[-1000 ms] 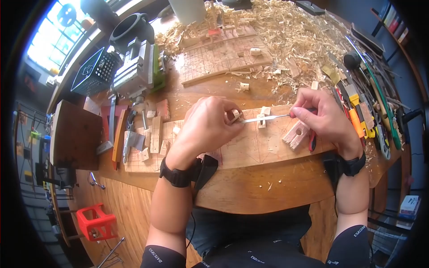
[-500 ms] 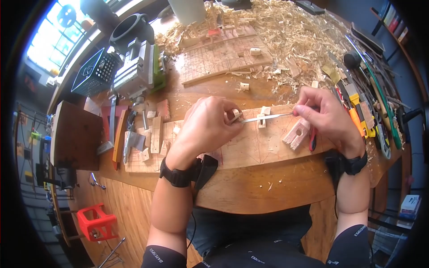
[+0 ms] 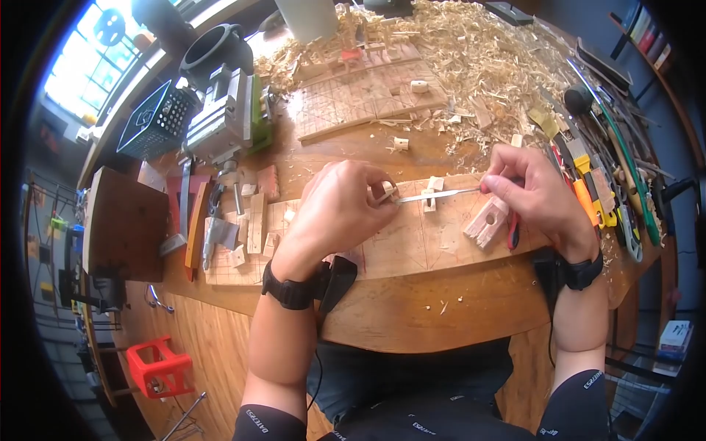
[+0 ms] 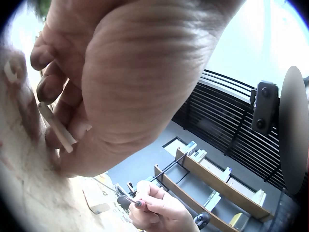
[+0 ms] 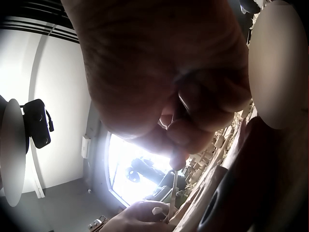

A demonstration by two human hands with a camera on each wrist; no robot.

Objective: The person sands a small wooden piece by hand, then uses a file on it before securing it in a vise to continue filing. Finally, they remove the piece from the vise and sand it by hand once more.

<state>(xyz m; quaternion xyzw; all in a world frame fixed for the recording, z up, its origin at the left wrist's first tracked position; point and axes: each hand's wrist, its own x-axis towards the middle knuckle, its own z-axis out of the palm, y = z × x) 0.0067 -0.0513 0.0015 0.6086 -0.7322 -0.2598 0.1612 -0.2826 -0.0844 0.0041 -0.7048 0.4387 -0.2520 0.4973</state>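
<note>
My left hand (image 3: pixel 334 206) pinches a small pale wooden piece (image 4: pixel 57 128) between thumb and fingertips, just over the marked board (image 3: pixel 397 246). In the head view this piece is partly covered by the fingers. From the right, my right hand (image 3: pixel 540 187) grips the red handle (image 3: pixel 485 188) of a slim needle file (image 3: pixel 441 194). The file's flat silver shaft points left, its tip right at the wooden piece and the left fingertips. Below the shaft, a small notched wooden block (image 3: pixel 430 202) stands on the board. A larger block with a round hole (image 3: pixel 482 224) lies under the right hand.
Wood shavings (image 3: pixel 485 66) cover the back of the bench around a second marked board (image 3: pixel 368 92). A metal vise (image 3: pixel 220 117) stands at left, near wooden offcuts (image 3: pixel 257 220). Cutters and files, among them a yellow knife (image 3: pixel 586 167), line the right side.
The right hand and the file have shifted slightly to the right over the last second. My left hand has stayed nearly still with the wooden piece.
</note>
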